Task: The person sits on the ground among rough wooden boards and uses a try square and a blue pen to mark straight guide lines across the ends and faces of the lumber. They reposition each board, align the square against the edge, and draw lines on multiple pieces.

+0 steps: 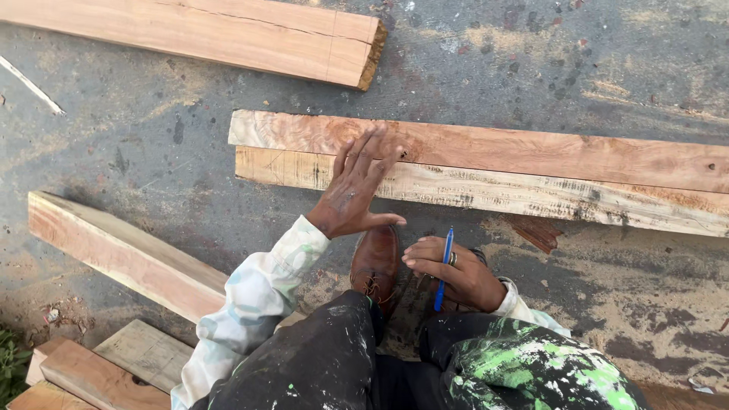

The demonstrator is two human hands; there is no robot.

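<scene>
My left hand (353, 190) reaches forward with fingers spread, its fingertips resting on two long wooden planks (531, 171) that lie side by side on the ground. The far plank is reddish, the near one paler with dark streaks. My right hand (452, 272) is held low near my knee and grips a blue pen (443, 267), point down. A brown leather shoe (376, 262) shows between the two hands, just below the planks. My paint-spattered dark trousers (326, 364) fill the bottom of the view.
Another wide plank (228, 34) lies at the top left on the grey concrete floor (152, 144). A thick beam (121, 254) runs diagonally at the left, with several short offcuts (99, 372) at the bottom left. Sawdust covers the ground at right.
</scene>
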